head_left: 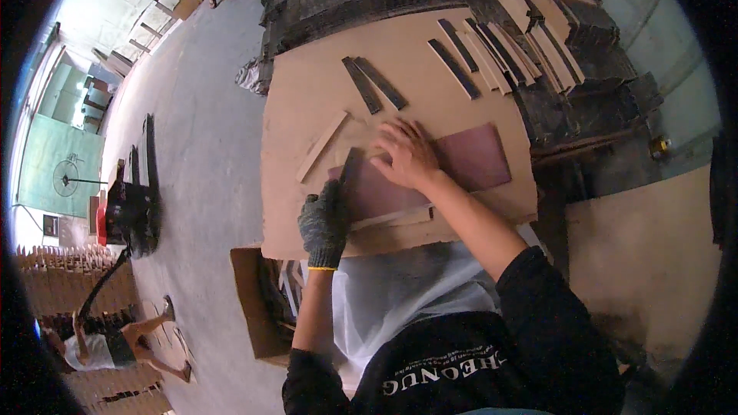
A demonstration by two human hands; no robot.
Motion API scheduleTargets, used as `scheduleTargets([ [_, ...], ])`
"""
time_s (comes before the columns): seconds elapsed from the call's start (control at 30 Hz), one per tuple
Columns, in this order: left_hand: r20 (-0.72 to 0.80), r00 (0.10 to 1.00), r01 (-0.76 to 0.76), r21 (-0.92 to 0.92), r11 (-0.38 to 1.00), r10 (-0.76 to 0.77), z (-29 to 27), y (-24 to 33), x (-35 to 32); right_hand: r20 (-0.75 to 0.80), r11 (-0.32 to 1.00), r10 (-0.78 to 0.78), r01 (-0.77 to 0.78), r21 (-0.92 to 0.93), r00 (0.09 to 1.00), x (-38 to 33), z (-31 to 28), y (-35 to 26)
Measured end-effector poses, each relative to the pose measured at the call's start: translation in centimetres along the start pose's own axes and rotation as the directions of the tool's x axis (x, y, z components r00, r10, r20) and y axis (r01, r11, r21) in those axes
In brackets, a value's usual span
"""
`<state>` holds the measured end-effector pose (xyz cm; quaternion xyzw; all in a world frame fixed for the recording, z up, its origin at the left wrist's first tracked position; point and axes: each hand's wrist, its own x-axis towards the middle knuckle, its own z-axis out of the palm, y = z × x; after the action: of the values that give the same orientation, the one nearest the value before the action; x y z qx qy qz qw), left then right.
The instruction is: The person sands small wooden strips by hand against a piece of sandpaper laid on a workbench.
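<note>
My left hand (pixel 324 227), in a dark grey knit glove with a yellow cuff, is closed around the lower end of a dark narrow strip (pixel 351 165). That strip stands at the left end of a reddish-brown flat sheet (pixel 477 157), which looks like sandpaper. Bare and with fingers spread, my right hand (pixel 407 155) is over the middle of the sheet and hides part of it. A pale wooden strip (pixel 321 146) lies to the left, and another pale strip (pixel 407 219) runs along the sheet's near edge. Two dark strips (pixel 373 84) lie farther back.
Brown board (pixel 300 100) covers the work surface. Several dark and pale strips (pixel 492 54) lie at its back right, beside dark stacks (pixel 592 104). An open cardboard box (pixel 247 303) stands below left. Two other people (pixel 115 346) are at the left and far back, near a fan (pixel 68 178).
</note>
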<state>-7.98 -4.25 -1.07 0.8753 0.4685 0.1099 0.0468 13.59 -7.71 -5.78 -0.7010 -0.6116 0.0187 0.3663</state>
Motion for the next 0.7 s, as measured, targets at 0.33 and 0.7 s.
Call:
scheduleTargets([
  [0.33, 0.106, 0.987, -0.137, 0.159, 0.978, 0.121, -1.6, 1.5, -1.5, -0.022, 0.998, 0.045, -0.044, 0.040, 0.999, -0.1, -0.7, 0.1],
  [0.7, -0.004, 0.950, -0.286, 0.392, 0.875, 0.312, 2.6, 2.6, 6.3, -0.043, 1.000, 0.006, -0.006, 0.001, 0.999, 0.6, -0.8, -0.2],
])
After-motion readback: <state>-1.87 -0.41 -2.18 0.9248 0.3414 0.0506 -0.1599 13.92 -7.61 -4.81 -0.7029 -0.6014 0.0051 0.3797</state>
